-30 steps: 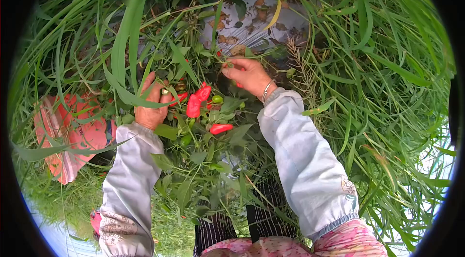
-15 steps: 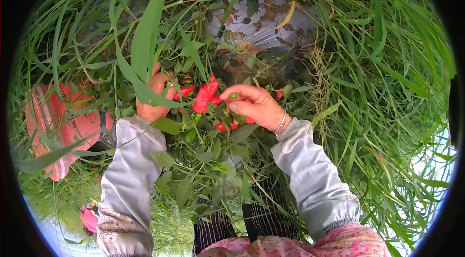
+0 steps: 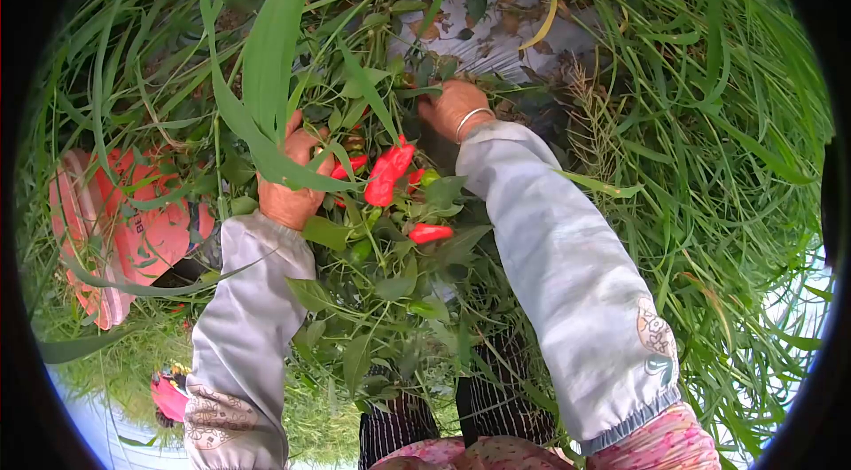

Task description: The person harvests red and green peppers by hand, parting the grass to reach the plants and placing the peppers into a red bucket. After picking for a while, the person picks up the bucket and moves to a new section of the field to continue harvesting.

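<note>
My left hand (image 3: 292, 182) is among the pepper leaves, partly covered by a broad grass blade (image 3: 270, 54). Its fingers are curled, and what they hold is hidden. A red pepper (image 3: 348, 168) lies right beside its thumb. Between my hands hangs a larger, wrinkled red pepper (image 3: 387, 172), with a green pepper (image 3: 430, 178) close by. Lower down, another red pepper (image 3: 431, 233) shows over the leaves. Farther up, my right hand (image 3: 456, 107), with a bracelet on the wrist, reaches into the foliage. Its fingers are bent inward and their tips are hidden by leaves.
A pink-red sack (image 3: 146, 235) with lettering stands at the left. Grey plastic sheeting (image 3: 496, 36) with dry leaves covers the ground at the top. Tall grass (image 3: 709, 160) crowds the right side. Someone in pink (image 3: 168, 395) is far off at lower left.
My right hand has moved up and away from the red peppers into the leaves, and the red-and-green pepper at its fingertips no longer shows there. My left hand stays nearly in place.
</note>
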Tool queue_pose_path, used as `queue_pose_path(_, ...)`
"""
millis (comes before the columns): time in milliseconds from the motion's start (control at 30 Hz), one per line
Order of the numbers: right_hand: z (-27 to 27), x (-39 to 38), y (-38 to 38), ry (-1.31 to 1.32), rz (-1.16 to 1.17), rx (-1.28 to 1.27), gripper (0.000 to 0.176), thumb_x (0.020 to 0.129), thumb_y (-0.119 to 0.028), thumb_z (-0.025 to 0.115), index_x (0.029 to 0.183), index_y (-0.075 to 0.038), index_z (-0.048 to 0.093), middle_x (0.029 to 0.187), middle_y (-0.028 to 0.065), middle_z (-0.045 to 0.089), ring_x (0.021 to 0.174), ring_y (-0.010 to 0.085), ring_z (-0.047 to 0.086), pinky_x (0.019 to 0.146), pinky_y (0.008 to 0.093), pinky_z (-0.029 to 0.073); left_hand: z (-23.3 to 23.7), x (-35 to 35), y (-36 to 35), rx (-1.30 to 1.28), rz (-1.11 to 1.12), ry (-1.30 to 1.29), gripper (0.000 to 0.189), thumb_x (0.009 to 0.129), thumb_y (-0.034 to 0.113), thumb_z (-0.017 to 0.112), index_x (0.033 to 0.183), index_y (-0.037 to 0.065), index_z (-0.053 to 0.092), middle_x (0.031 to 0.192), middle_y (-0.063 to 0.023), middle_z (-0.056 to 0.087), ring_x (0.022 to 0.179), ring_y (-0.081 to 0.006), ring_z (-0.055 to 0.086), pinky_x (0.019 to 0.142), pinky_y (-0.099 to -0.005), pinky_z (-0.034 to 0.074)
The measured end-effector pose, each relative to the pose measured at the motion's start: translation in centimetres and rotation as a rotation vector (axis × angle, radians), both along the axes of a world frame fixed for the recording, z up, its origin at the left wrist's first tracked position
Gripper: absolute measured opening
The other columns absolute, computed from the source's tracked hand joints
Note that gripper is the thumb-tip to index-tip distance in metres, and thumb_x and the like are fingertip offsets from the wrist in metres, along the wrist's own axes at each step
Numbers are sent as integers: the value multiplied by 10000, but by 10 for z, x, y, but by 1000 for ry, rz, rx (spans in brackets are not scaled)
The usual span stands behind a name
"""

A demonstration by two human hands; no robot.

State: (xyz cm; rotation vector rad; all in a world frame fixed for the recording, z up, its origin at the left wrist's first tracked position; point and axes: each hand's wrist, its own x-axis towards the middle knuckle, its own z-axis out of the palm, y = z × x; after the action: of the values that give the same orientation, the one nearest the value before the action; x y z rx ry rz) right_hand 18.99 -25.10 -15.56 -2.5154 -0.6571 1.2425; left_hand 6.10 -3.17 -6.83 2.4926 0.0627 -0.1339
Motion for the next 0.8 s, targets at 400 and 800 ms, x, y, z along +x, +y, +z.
queue_pose_path(400, 50, 10, -31, 165, 107, 247, 357, 783, -380, 597, 1023, -115, 609, 812, 125, 641, 782, 330, 601, 712, 400, 474, 13, 10, -7, -39, -1, -78, 277, 775, 124, 603, 1035, 38, 561, 957, -151, 598, 961, -343, 552, 909, -459, 420)
queue_pose_path(800, 205, -5, 15, 351, -359, 505, 228, 840, -119, 606, 1058, -55, 588, 890, 22, 616, 729, 101, 552, 685, 250, 458, 12, 4, -16, -71, 113, 18, 237, 753, 205, 619, 956, 97, 566, 1022, -47, 596, 1180, -290, 419, 946, -499, 346)
